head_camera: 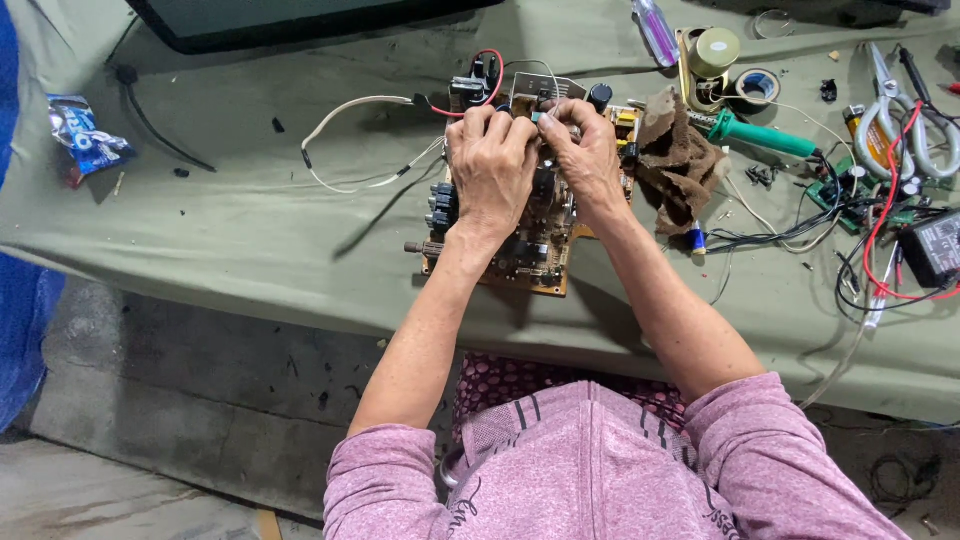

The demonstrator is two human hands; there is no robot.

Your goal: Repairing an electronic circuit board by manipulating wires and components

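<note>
You are in a makeshift electronics repair workshop: a cloth-covered worktop [250, 230] over bare concrete carries a circuit board [530, 250], a green-handled soldering iron [765, 137], solder spool [716, 50], scissors [900, 120] and tangled wires [850, 230].

The person wears a long-sleeved pink-mauve top of heathered knit, its sleeves pushed up to about the elbows, so both forearms are bare. Short dark stripe marks sit in small groups on the chest, and dark script lettering runs along the hem at 6 o'clock. The left hand [492, 165] and right hand [585, 150] are bare, without rings, watch or gloves. Beneath the top, a maroon patterned fabric shows at the lap.
</note>
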